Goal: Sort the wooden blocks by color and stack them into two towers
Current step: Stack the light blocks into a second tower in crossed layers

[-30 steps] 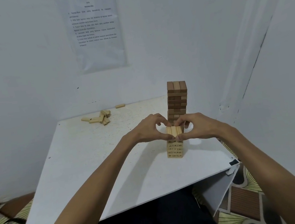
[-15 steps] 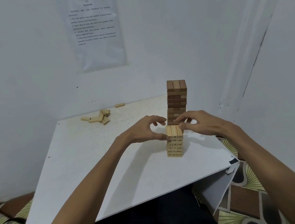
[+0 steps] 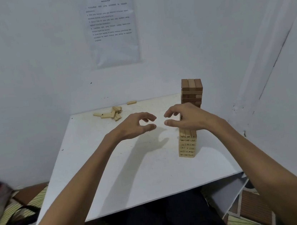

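A light wooden tower [image 3: 187, 145] with printed numbers stands on the white table [image 3: 94, 165] at the right. Behind it rises a taller dark brown tower [image 3: 192, 92]. Several loose light blocks [image 3: 111, 113] lie in a pile at the table's far left, with one single block [image 3: 131, 102] beyond them. My left hand [image 3: 136, 126] hovers over the table's middle with loosely curled fingers, holding nothing. My right hand [image 3: 185, 118] hovers to the left above the light tower, also empty, and hides its top and the dark tower's base.
White walls close in behind and to the right, with a printed sheet [image 3: 111, 25] taped on the back wall. A dark bag [image 3: 0, 203] lies on the patterned floor at the left. The table's near edge runs above my lap.
Both hands let go of the light tower's top and moved left and up, away from it. The towers have not moved.
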A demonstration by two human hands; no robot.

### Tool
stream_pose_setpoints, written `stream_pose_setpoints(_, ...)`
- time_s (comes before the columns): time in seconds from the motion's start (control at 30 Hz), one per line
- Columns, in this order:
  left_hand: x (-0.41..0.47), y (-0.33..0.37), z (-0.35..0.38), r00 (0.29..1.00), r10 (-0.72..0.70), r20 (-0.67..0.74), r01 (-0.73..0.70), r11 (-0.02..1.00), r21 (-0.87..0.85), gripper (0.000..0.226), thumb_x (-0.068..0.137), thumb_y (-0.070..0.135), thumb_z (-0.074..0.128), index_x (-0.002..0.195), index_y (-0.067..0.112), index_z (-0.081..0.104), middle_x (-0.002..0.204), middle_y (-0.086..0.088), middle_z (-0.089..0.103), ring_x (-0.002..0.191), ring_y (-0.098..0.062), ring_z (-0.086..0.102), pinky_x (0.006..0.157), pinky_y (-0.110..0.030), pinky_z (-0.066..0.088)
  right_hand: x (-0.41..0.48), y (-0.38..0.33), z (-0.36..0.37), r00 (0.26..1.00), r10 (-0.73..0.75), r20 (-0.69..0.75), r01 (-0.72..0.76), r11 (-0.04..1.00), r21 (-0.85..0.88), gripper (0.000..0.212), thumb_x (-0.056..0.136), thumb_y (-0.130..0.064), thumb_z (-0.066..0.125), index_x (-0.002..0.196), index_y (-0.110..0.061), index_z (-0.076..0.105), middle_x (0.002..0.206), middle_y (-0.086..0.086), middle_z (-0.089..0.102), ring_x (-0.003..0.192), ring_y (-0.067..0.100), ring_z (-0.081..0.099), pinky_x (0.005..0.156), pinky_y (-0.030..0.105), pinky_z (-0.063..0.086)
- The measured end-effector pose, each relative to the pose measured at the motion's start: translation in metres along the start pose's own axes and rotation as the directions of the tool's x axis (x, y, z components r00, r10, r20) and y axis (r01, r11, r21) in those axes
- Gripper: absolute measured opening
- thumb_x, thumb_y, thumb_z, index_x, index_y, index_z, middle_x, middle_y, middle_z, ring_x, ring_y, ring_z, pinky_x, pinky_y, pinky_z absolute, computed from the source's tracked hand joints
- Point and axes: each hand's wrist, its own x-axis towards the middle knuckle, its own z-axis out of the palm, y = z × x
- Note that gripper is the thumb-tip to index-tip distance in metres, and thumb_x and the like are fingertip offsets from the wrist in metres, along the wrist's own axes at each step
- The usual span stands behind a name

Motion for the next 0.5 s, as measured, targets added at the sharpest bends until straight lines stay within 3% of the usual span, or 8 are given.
stream_pose_setpoints(0.37, -0.025, -0.071, -0.062, 0.967, -0.199, -0.159, 0.216, 0.972, 0.092, 0.024, 0.094, 0.037, 0.068, 0.115, 0.026, 0.072, 0.118, 0.010, 0.068, 0.110, -0.010, 0.062, 0.098, -0.034, 0.049, 0.076, -0.059, 0.048, 0.991, -0.075, 0.113, 0.084, 0.994, -0.075, 0.042, 0.095, -0.049, 0.063, 0.131, -0.028, 0.062, 0.134, -0.009, 0.061, 0.119, 0.012, 0.055, 0.100, 0.038, 0.049)
stream_pose_setpoints(0.5, -0.019, -0.101, -0.083, 0.942, -0.270, -0.198, 0.304, 0.938, 0.168, 0.026, 0.094, 0.030, 0.068, 0.116, 0.019, 0.073, 0.123, 0.003, 0.069, 0.102, -0.011, 0.060, 0.087, -0.026, 0.042, 0.115, -0.072, 0.067, 0.994, -0.041, 0.104, 0.050, 0.995, -0.087, 0.041, 0.096, -0.043, 0.062, 0.132, -0.025, 0.062, 0.135, -0.006, 0.059, 0.123, 0.015, 0.053, 0.101, 0.038, 0.048)
